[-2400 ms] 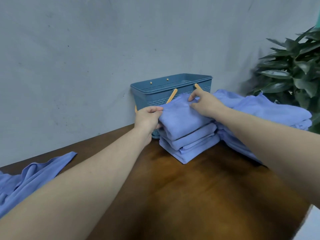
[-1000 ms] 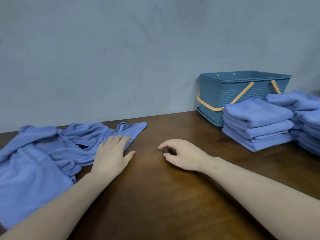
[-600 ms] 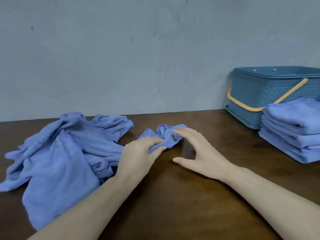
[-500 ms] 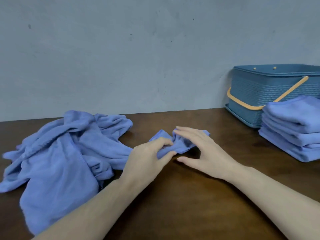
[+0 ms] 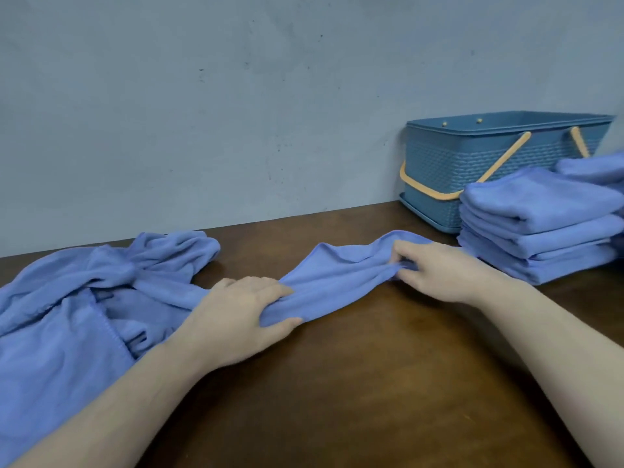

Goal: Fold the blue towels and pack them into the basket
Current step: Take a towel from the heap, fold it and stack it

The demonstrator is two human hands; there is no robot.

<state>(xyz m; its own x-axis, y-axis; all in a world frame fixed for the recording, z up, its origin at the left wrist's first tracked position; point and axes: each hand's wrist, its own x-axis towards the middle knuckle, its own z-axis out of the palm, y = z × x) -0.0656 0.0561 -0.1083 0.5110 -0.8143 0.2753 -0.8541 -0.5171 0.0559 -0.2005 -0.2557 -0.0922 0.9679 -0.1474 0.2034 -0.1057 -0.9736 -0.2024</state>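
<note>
**Both hands on one towel, stretched across the middle of the table**

So in the centre of the frame there's a blue towel (image 5: pixel 341 278) pulled out into a long bunched strip on the dark wooden table (image 5: pixel 354 383). The left hand (image 5: pixel 236 319) grips its lower-left end, fingers over the top and thumb tucked under the cloth. The right hand (image 5: pixel 439 268) pinches the other end, fingers curled into the fabric, just left of the folded stack.

Left side of the frame: a rumpled heap of unfolded towels (image 5: pixel 84 298), which the stretched towel runs out of.

Right side: a stack of folded towels (image 5: pixel 540 224) sitting on the table, with a second folded pile (image 5: pixel 594 168) cut off by the right edge. Behind them, up against the grey wall (image 5: pixel 236 96), is the blue basket (image 5: pixel 449 157) with tan handles hanging down its side. Can't see what's inside it from this angle.
</note>
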